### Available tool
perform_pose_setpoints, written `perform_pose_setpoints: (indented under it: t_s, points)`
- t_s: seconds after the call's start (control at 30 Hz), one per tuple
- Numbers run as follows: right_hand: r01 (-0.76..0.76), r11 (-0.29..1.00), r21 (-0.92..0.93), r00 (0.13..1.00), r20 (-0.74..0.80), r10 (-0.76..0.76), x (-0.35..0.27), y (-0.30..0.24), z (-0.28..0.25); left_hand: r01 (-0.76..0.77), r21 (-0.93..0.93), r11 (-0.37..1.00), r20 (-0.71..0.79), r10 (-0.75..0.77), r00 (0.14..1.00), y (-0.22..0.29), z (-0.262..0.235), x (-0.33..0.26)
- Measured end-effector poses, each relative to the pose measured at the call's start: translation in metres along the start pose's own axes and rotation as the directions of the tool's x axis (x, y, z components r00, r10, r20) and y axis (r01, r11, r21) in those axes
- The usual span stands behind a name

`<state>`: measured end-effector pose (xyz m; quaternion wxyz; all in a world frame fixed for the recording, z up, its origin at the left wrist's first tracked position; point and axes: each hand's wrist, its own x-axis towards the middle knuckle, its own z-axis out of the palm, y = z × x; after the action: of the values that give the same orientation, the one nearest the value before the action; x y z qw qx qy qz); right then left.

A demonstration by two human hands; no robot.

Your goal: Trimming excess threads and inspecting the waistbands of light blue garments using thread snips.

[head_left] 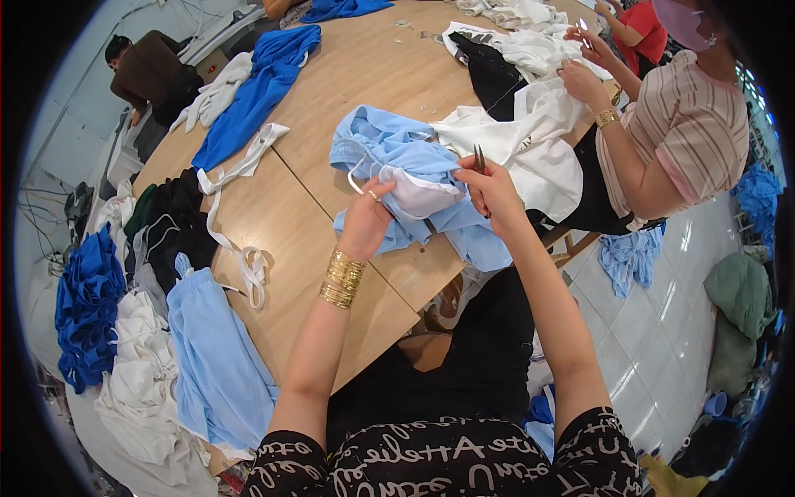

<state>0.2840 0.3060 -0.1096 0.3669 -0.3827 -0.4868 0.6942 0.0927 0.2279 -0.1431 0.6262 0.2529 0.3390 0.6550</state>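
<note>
A garment (406, 178) lies on the table (331, 240) between both hands, folded clothes (166, 348) stacked to its left.

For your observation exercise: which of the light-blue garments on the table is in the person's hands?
The light-blue garment at table centre, gripped by both hands; the other light-blue garment hangs untouched off the near-left edge.

Both forearms enter from the lower edge and run up toward frame centre, bare below short sleeves. Left hand (366, 217): wrist bent slightly, stacked gold bangles on it, a ring on one finger, fingers curled shut in a grasp. Right hand (490, 189): just beside the left and a little higher, fingers (472, 172) pinched closed, wrist straight. Elbows apart, forearms converging.
</note>
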Motion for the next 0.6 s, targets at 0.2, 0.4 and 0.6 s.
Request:
perform_pose_setpoints:
  t_s: [0.2,0.4,0.6]
  points:
    - [0.027,0.980,-0.197,0.997,-0.061,-0.040,-0.013,0.000,-0.006,-0.020,0.178,0.984,-0.078,0.034,0.996,0.002,0.011,-0.007]
    - [0.122,0.940,-0.320,0.986,-0.067,-0.151,-0.013,0.015,-0.015,-0.028,0.223,0.974,-0.131,0.058,0.990,-0.001,0.015,-0.008]
    - [0.061,0.944,-0.325,0.992,-0.087,-0.094,-0.019,0.012,-0.019,-0.011,0.293,0.956,-0.165,0.062,0.984,-0.004,0.013,-0.011]
